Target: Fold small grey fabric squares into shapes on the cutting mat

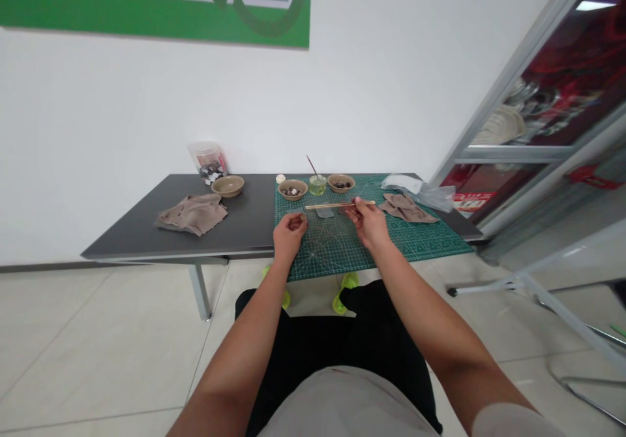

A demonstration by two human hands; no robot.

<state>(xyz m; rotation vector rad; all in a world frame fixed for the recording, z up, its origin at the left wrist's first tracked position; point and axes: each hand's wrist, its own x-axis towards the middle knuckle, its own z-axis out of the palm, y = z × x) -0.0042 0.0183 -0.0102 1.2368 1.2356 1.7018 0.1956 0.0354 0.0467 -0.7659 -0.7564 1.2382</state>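
**Right hand (368, 223) pinching wooden chopsticks (332, 206) above the green cutting mat (415, 246)**

On my feed, the right hand is closed around one end of the chopsticks. They lie level across the upper part of the mat, with their tips reaching toward the left hand (289, 236). That hand sits just below the tips with its fingers curled in, and I cannot tell whether it holds anything. A small grey piece (325, 213) lies on the mat, directly under the chopsticks. Near the mat's far edge I see a tan bowl (292, 190) and a second tan bowl (341, 182), both holding dark pieces. Between them stands a glass of greenish liquid (317, 186) with a thin stick (312, 167) leaning in it. A beige cloth (405, 209) lies at the mat's right side. Left of the mat, the dark grey table (127, 241) carries another beige cloth (193, 214), a third tan bowl (227, 186) and a clear jar (209, 162) of black and white pieces.
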